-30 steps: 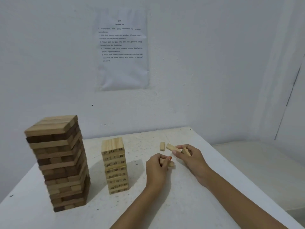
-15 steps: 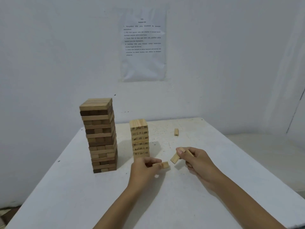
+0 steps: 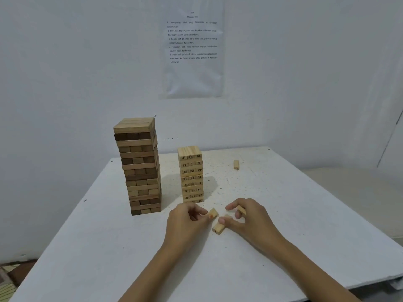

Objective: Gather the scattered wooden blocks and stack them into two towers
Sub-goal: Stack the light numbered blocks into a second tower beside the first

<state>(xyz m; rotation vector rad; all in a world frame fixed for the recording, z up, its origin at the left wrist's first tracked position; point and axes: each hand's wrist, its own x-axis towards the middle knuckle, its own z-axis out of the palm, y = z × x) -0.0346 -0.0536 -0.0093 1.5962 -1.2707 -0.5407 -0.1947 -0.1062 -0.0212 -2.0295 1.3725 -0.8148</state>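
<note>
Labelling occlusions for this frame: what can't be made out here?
All head view.
- right-hand block: mostly covered by the right hand.
- left-hand block: part buried in the left hand.
- numbered tower: bottom row partly behind the left hand.
- wall sheet: print too small, blurred.
- lone block: end mark too small.
- tall tower: far faces turned away.

Small tower [image 3: 191,174] block ends numbered 11, 3, 22; wall sheet [image 3: 193,51] print blurred
</note>
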